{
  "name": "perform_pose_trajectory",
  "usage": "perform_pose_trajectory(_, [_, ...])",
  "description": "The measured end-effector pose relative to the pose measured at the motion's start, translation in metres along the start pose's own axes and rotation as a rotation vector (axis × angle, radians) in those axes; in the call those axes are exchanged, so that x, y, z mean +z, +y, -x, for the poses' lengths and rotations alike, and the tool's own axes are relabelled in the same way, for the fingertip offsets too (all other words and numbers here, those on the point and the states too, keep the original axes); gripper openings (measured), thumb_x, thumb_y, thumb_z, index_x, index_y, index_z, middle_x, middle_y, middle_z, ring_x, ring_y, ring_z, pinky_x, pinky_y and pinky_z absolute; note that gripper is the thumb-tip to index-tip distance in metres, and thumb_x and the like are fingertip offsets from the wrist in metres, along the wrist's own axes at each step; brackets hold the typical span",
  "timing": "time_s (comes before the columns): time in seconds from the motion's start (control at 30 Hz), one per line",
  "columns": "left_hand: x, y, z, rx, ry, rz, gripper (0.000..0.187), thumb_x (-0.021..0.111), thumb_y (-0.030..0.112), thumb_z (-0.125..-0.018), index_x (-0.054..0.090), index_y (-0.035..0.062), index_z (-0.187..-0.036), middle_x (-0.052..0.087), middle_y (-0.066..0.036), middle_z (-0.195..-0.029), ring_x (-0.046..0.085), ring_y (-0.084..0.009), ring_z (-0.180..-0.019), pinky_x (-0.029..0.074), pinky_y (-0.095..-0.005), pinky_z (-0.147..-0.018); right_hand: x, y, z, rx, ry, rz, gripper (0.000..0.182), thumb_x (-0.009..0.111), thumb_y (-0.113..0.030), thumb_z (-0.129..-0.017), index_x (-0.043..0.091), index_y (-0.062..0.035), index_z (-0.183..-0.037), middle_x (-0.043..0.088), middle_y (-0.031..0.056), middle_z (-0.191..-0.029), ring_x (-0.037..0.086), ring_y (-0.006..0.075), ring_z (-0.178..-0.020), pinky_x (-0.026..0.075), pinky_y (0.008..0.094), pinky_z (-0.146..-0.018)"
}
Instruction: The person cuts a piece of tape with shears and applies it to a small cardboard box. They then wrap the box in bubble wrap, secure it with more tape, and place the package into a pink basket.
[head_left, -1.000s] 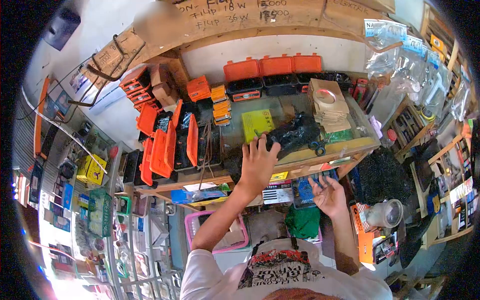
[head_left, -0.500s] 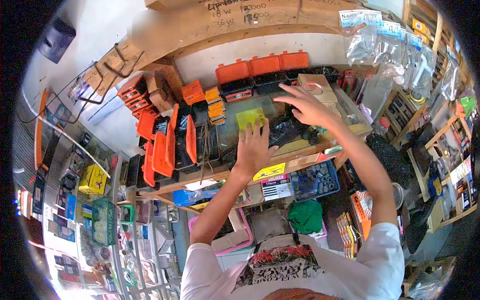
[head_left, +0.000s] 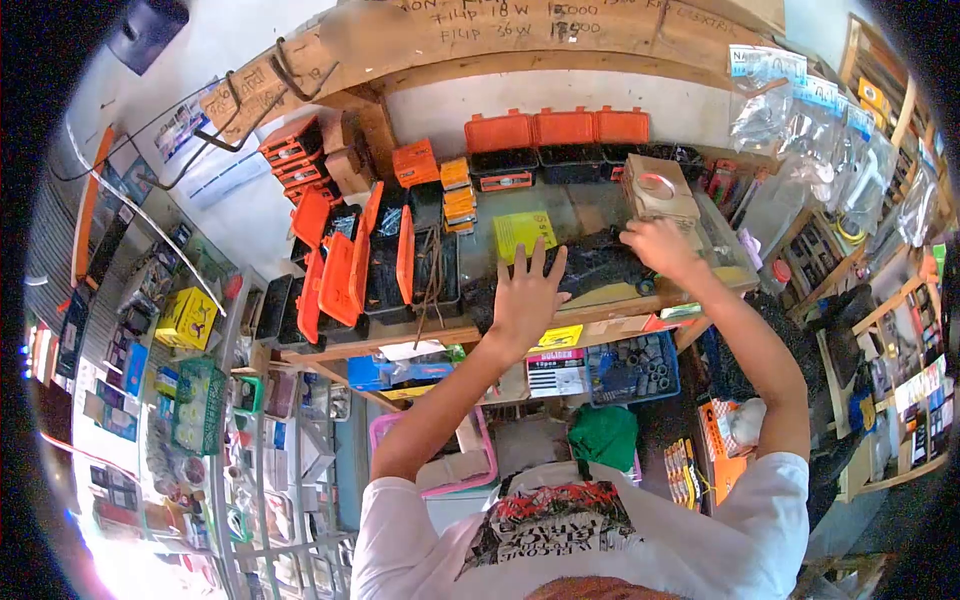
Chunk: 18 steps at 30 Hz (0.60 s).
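The left hand [head_left: 527, 295] lies flat with fingers spread on the near edge of the worktop [head_left: 590, 296], touching a black plastic bag [head_left: 600, 265] that stretches to its right. The right hand [head_left: 660, 247] rests at the bag's right end, just beside a stack of brown cardboard packs [head_left: 655, 192]. A yellow card [head_left: 524, 233] lies just beyond the left hand, and open orange-lidded cases [head_left: 350, 270] fill the worktop's left side.

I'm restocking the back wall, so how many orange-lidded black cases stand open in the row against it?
3: a left orange-lidded black plastic case, a middle one and a right one, side by side along the back wall. More may be hidden behind the cardboard stack.
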<state>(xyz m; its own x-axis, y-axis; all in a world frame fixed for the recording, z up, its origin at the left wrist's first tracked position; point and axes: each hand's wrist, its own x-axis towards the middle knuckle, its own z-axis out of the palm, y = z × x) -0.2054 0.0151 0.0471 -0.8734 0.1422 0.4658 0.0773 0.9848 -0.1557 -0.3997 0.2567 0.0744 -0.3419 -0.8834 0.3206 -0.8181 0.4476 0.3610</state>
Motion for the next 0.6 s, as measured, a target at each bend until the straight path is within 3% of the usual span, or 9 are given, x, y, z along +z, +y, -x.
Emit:
perform_pose_trajectory(0.03, [-0.001, 0.0, -0.001, 0.005, 0.01, -0.015, 0.077, 0.066, 0.052, -0.091, 0.042, 0.017, -0.155, 0.046, -0.019, -0.155, 0.048, -0.0422, -0.138, 0.043, -0.0611, -0.108, -0.019, -0.003, -0.005, 0.098, -0.137, -0.011, 0.017, 0.066, -0.011, -0.085, 0.071, -0.0095, -0.101, 0.069, 0.008, -0.099, 0.072, 0.0309, -0.092, 0.057, 0.0477, -0.079])
perform_pose_trajectory(0.13, [0.001, 0.0, 0.001, 0.005, 0.028, -0.015, 0.075, 0.064, 0.053, -0.092, 0.042, 0.0191, -0.155, 0.044, -0.018, -0.156, 0.043, -0.0425, -0.142, 0.039, -0.0621, -0.112, -0.068, -0.012, -0.013, 0.198, 0.051, -0.216, 0.019, 0.065, -0.015, -0.089, 0.072, -0.0088, -0.105, 0.069, 0.0098, -0.103, 0.07, 0.0323, -0.101, 0.055, 0.05, -0.088])
perform_pose_trajectory(0.17, [0.001, 0.0, -0.001, 0.002, 0.019, -0.009, 0.075, 0.064, 0.053, -0.092, 0.042, 0.0193, -0.156, 0.044, -0.018, -0.157, 0.042, -0.0423, -0.143, 0.038, -0.0621, -0.112, -0.074, -0.016, -0.019, 0.185, 0.174, -0.265, 0.031, 0.063, -0.024, -0.096, 0.067, -0.0097, -0.124, 0.067, 0.0151, -0.121, 0.065, 0.0356, -0.113, 0.05, 0.0516, -0.098])
perform_pose_trajectory(0.27, [-0.002, 0.004, 0.001, -0.02, -0.009, 0.013, 0.074, 0.063, 0.053, -0.093, 0.042, 0.0197, -0.155, 0.042, -0.018, -0.158, 0.039, -0.0417, -0.145, 0.037, -0.062, -0.114, -0.073, -0.057, -0.031, 0.123, 0.226, -0.484, 0.045, 0.058, -0.026, -0.102, 0.054, -0.0073, -0.143, 0.055, 0.0199, -0.144, 0.049, 0.0398, -0.136, 0.039, 0.0501, -0.114])
perform_pose_trajectory(0.33, [-0.006, 0.003, 0.001, -0.044, -0.012, 0.004, 0.074, 0.064, 0.052, -0.093, 0.043, 0.0194, -0.155, 0.041, -0.018, -0.159, 0.038, -0.0413, -0.146, 0.037, -0.0616, -0.114, -0.044, -0.07, -0.025, -0.03, 0.102, -0.355, 0.057, 0.054, -0.037, -0.104, 0.045, -0.0021, -0.148, 0.052, 0.0248, -0.146, 0.057, 0.0415, -0.127, 0.046, 0.0515, -0.105])
perform_pose_trajectory(0.37, [-0.008, 0.004, 0.002, -0.064, -0.027, -0.019, 0.078, 0.065, 0.052, -0.092, 0.041, 0.0125, -0.156, 0.04, -0.022, -0.158, 0.038, -0.0412, -0.146, 0.035, -0.0567, -0.117, -0.034, -0.08, -0.017, 0.054, 0.029, -0.338, 0.061, 0.053, -0.039, -0.104, 0.045, 0.0045, -0.146, 0.053, 0.0276, -0.143, 0.056, 0.0419, -0.128, 0.045, 0.0513, -0.107])
perform_pose_trajectory(0.47, [0.002, 0.002, 0.016, -0.141, -0.025, -0.027, 0.084, 0.066, 0.05, -0.092, 0.037, 0.0028, -0.155, 0.038, -0.028, -0.157, 0.038, -0.0419, -0.146, 0.033, -0.0511, -0.119, -0.033, -0.089, -0.003, 0.173, 0.041, -0.44, 0.064, 0.051, -0.04, -0.105, 0.042, 0.0076, -0.147, 0.051, 0.0284, -0.146, 0.053, 0.0423, -0.132, 0.041, 0.0513, -0.111])
perform_pose_trajectory(0.5, [-0.004, 0.003, 0.021, -0.155, -0.016, 0.012, 0.085, 0.068, 0.044, -0.093, 0.034, -0.005, -0.154, 0.035, -0.031, -0.157, 0.037, -0.0432, -0.147, 0.032, -0.0493, -0.121, -0.029, -0.092, 0.003, 0.26, -0.002, -0.52, 0.069, 0.051, -0.042, -0.104, 0.04, 0.011, -0.147, 0.049, 0.0285, -0.149, 0.048, 0.0415, -0.139, 0.039, 0.0496, -0.115])
perform_pose_trajectory(0.6, [0.0, 0.003, 0.034, -0.218, 0.023, 0.061, 0.083, 0.069, 0.04, -0.093, 0.034, -0.0073, -0.153, 0.034, -0.033, -0.157, 0.036, -0.0444, -0.147, 0.031, -0.0511, -0.121, -0.015, -0.097, 0.011, 0.268, 0.017, -0.565, 0.074, 0.051, -0.047, -0.103, 0.039, 0.0111, -0.148, 0.046, 0.0283, -0.152, 0.043, 0.04, -0.143, 0.036, 0.0502, -0.117])
